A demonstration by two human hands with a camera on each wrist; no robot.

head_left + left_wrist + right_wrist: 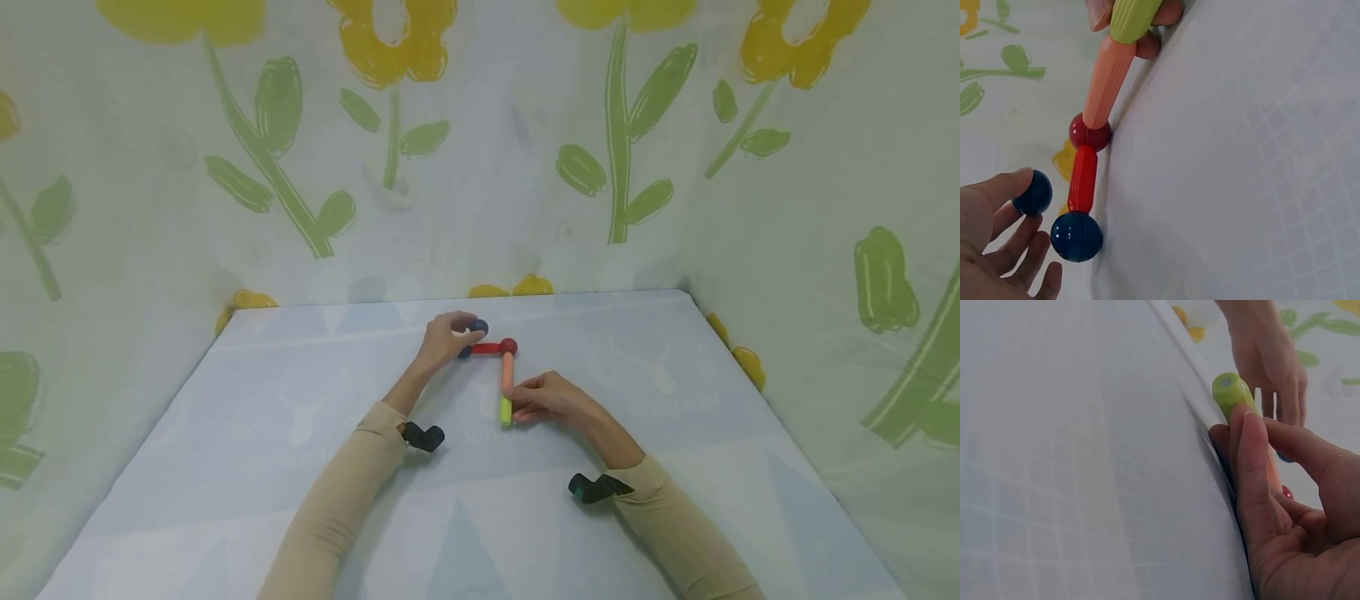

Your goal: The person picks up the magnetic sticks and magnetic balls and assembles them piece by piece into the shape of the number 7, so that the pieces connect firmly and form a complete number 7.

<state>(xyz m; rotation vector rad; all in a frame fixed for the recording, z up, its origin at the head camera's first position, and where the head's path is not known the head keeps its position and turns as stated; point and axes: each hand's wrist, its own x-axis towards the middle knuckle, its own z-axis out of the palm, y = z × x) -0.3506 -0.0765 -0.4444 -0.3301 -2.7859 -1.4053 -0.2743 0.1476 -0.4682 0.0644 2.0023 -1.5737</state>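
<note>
My left hand (444, 342) pinches a dark blue ball (1035, 194) between thumb and fingertips. Just beside it, a second blue ball (1077, 237) sits at the end of a red rod (1083, 181). That rod meets a red ball (508, 346), from which an orange rod (507, 372) runs toward me. End to end with the orange rod is a yellow-green rod (506, 412), a grey disc showing in its free end in the right wrist view. My right hand (553, 397) grips the green rod near this joint; its fingers partly hide the rods.
The chain lies on a pale patterned tabletop (465, 483), toward its far edge. Flower-printed cloth walls (480, 233) rise behind and at both sides. Each wrist carries a small black camera (423, 437).
</note>
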